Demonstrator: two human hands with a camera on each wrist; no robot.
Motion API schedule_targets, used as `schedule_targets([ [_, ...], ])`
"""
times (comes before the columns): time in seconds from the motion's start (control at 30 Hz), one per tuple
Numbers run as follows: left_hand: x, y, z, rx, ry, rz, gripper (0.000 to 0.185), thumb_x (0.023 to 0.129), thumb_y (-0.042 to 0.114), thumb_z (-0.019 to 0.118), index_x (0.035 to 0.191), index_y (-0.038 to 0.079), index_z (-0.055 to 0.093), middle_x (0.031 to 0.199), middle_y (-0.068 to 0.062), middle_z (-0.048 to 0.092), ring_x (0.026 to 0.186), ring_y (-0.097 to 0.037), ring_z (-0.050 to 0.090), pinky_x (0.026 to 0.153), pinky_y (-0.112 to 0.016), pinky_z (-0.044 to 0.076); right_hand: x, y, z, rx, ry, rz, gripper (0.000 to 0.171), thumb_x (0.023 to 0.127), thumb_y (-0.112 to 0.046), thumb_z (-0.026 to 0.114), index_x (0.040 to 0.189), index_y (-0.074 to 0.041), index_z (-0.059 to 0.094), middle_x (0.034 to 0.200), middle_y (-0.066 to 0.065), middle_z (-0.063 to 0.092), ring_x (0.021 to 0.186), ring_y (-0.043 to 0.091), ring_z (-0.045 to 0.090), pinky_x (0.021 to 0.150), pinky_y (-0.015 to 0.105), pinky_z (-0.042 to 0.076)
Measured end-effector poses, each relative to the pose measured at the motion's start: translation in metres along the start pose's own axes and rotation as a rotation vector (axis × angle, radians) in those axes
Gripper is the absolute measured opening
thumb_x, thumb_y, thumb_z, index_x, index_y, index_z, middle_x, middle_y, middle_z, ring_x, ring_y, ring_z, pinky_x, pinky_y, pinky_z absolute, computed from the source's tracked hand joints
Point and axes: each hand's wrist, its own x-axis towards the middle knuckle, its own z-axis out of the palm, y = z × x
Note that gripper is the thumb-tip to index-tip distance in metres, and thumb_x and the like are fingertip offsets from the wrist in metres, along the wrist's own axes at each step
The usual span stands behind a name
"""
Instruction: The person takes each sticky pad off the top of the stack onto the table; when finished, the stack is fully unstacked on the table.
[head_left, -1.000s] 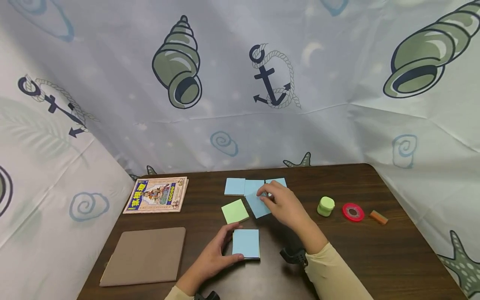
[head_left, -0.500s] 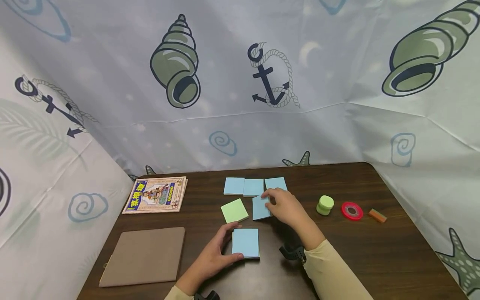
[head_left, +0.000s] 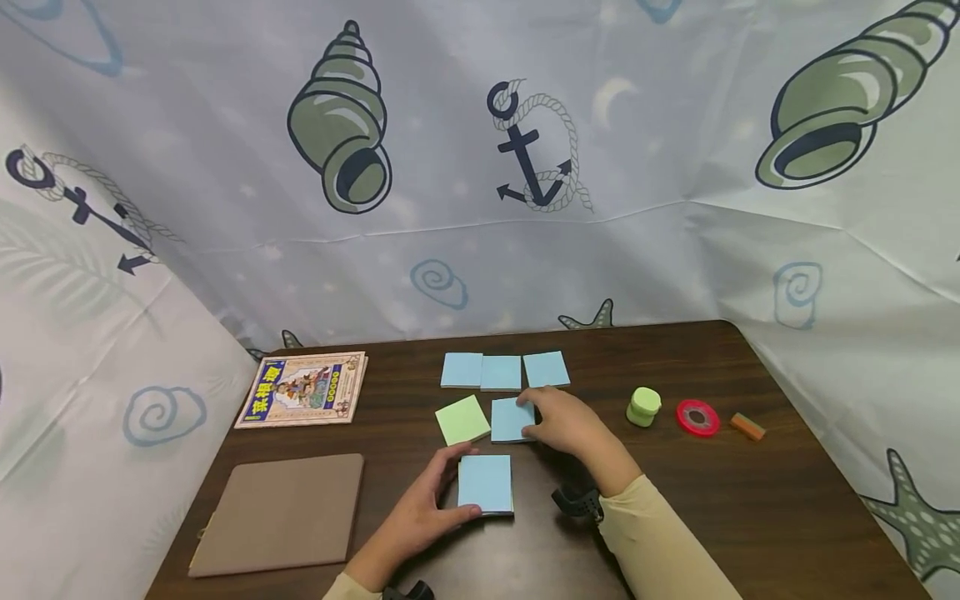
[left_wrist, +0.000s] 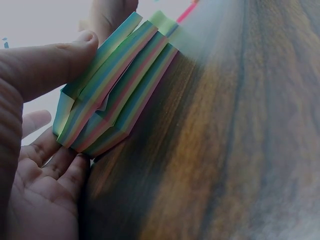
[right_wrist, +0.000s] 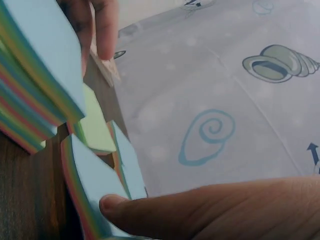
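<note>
My left hand [head_left: 427,502] holds a stack of sticky note pads [head_left: 485,483] with a blue top sheet, its thumb at the near edge and its fingers around the far left side. Rainbow-striped edges of this stack [left_wrist: 117,87] show in the left wrist view, with the pads slightly offset. My right hand [head_left: 566,421] pinches a blue-topped sticky note pad [head_left: 510,419] that lies farther back. In the right wrist view the thumb [right_wrist: 117,205] presses on that pad. A green-topped pad [head_left: 462,420], turned at an angle, lies just left of it.
Three blue-topped pads [head_left: 500,373] lie in a row behind. At the right are a green round container [head_left: 643,407], a red ring-shaped item [head_left: 697,417] and an orange block [head_left: 747,427]. A comic-style booklet [head_left: 303,389] and a brown folder [head_left: 281,515] lie left on the dark wooden table.
My right hand has drawn its blue pad nearer, away from the back row, and turned it straighter beside the green pad. The left hand keeps its hold. The head view shifted slightly.
</note>
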Motion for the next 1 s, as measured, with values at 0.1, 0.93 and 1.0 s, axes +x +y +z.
schedule_targets([
  [0.1,-0.003,0.000,-0.003,-0.002,0.007,-0.013,0.094,0.090,0.022,0.092,0.165,0.010,0.037,0.165,-0.011,0.052,0.156,-0.028,0.046,0.125,-0.015,0.032,0.002,-0.002,0.005,-0.021,-0.012,-0.023,0.048,0.096,-0.025,0.085,0.140,-0.017,0.069,0.137,0.013,0.067,0.122,0.030,0.067,0.102,0.053,0.057],
  [0.93,0.000,0.001,-0.001,0.019,0.001,0.022,0.090,0.091,0.022,0.091,0.163,0.008,0.039,0.163,-0.012,0.053,0.153,-0.035,0.049,0.124,-0.016,0.033,-0.011,-0.018,-0.011,-0.013,-0.083,-0.060,0.044,0.101,-0.035,0.080,0.139,-0.017,0.067,0.119,0.008,0.067,0.102,0.020,0.069,0.088,0.048,0.059],
  [1.0,-0.001,0.000,0.000,0.025,0.003,0.016,0.090,0.091,0.023,0.091,0.163,0.010,0.039,0.162,-0.010,0.054,0.153,-0.033,0.049,0.123,-0.015,0.034,-0.013,-0.021,-0.012,-0.004,-0.094,-0.071,0.045,0.101,-0.035,0.080,0.139,-0.017,0.067,0.120,0.008,0.067,0.104,0.021,0.069,0.088,0.048,0.059],
])
